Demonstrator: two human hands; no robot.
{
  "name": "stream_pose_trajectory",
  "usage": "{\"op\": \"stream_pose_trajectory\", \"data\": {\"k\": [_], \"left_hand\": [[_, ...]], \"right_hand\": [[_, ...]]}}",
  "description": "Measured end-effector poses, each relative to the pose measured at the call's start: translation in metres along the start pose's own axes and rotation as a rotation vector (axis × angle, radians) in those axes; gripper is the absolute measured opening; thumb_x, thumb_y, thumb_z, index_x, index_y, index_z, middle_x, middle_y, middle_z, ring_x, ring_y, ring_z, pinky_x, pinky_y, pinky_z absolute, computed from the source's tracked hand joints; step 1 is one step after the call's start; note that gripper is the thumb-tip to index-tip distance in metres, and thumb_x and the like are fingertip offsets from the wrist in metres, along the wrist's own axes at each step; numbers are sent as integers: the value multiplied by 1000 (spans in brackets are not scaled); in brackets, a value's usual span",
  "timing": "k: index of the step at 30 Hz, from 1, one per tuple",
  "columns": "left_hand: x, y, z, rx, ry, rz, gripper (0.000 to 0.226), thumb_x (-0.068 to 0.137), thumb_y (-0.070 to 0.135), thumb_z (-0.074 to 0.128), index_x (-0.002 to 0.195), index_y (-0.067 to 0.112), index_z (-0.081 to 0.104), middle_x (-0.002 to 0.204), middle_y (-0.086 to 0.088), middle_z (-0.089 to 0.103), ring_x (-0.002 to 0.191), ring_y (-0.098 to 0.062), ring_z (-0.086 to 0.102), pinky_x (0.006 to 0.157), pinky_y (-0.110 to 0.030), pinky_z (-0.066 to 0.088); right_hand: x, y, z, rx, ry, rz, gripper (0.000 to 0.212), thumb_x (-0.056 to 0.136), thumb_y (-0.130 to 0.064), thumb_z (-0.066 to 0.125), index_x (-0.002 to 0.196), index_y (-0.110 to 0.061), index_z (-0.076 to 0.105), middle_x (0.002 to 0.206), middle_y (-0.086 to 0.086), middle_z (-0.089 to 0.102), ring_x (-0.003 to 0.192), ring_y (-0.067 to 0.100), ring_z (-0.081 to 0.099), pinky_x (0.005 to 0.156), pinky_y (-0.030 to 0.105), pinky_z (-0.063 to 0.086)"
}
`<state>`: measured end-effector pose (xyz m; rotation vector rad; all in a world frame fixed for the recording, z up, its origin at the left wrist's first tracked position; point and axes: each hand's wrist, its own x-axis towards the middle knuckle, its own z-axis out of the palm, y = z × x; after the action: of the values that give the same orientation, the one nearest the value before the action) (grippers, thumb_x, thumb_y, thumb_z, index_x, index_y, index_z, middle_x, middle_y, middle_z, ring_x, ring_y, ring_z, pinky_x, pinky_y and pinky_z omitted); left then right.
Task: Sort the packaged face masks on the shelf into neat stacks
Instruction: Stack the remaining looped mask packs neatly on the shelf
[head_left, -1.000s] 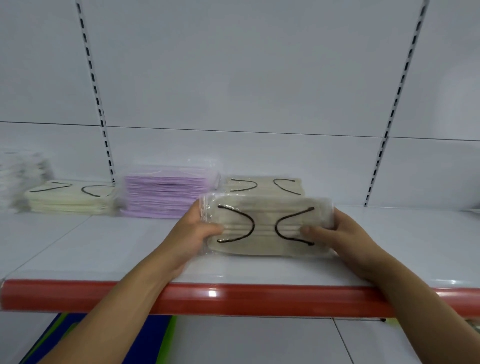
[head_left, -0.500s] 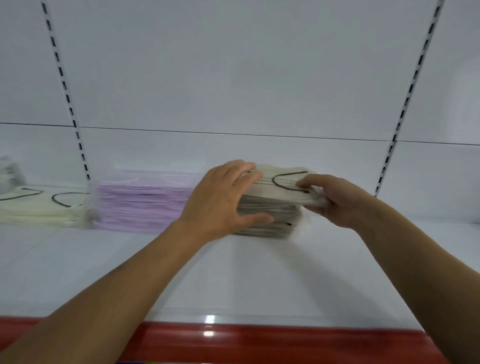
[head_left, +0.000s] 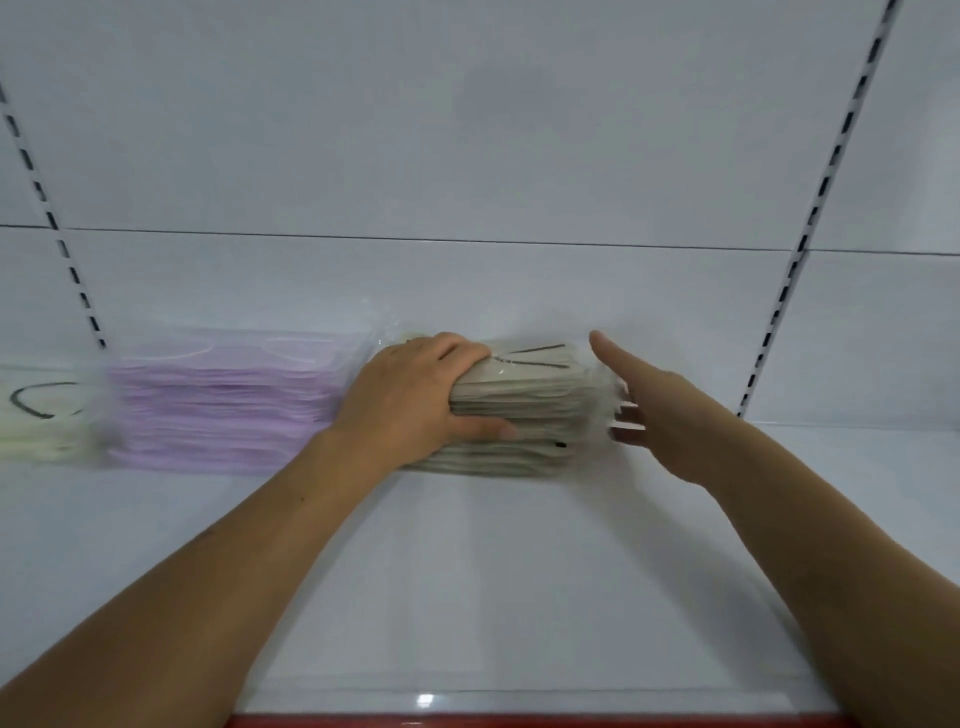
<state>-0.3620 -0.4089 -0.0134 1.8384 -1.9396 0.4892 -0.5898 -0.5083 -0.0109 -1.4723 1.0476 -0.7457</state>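
Left grip (head_left: 410, 395) clasps left end of beige stack (head_left: 524, 410) on shelf (head_left: 493, 571); right grip (head_left: 649, 410) released, fingers straight, at right end; purple stack (head_left: 223, 405) beside.

Left hand (head_left: 410, 402) curled in grip on mask stack (head_left: 524, 410); right hand (head_left: 660, 410) flat, fingers straight

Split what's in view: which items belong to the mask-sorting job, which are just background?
In the job: beige mask stack, gripped by left hand, right hand flat at its right end; purple mask stack; cream mask stack; shelf.
Just background: slotted uprights; red edge strip.
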Motion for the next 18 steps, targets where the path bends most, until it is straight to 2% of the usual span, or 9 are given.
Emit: {"op": "stream_pose_trajectory", "data": {"k": [3,5,7,10,12,16,18], "left_hand": [[1,1,0,-1,-50,-40,91,61,90,42,135,38,47,133,18,51,121,-11,48,90,-30,37],[0,2,1,-15,-66,-53,90,61,89,41,135,39,46,133,19,51,122,-10,48,88,-30,36],[-1,2,1,-25,-73,-56,88,62,89,43,134,40,47,132,19,51,121,-10,49,85,-29,35],[-3,4,0,-25,-91,-57,87,62,88,43,134,41,46,132,20,51,121,-9,48,82,-28,34],[-3,4,0,-29,-98,-64,86,62,88,43,134,41,47,131,20,52,121,-8,48,82,-28,33],[-4,2,0,-21,-64,-49,95,60,95,43,135,37,49,130,17,55,119,-11,51,87,-28,36],[-7,2,-1,3,0,12,105,58,94,43,143,31,45,141,10,50,126,-15,47,102,-31,33]], "right_hand": [[4,-2,6,57,-171,3,58,85,-68,54,116,-22,71,114,-1,72,105,19,69,95,35,52],[5,-2,10,53,-195,10,52,87,-64,54,117,-24,71,116,-2,72,106,20,68,95,36,52],[4,-1,9,61,-176,22,47,87,-59,57,115,-23,72,113,1,73,97,21,70,86,34,55],[0,2,4,95,-171,24,43,87,-53,62,113,-20,73,96,1,71,77,17,69,69,29,57],[0,4,3,110,-170,25,41,87,-51,63,111,-20,74,92,0,69,73,16,68,64,27,55],[1,7,4,102,-145,31,38,86,-57,62,103,-24,75,90,-2,71,77,18,68,75,32,55],[1,7,5,109,-129,17,44,86,-60,60,108,-23,74,97,-1,73,81,19,68,80,32,53]]}}
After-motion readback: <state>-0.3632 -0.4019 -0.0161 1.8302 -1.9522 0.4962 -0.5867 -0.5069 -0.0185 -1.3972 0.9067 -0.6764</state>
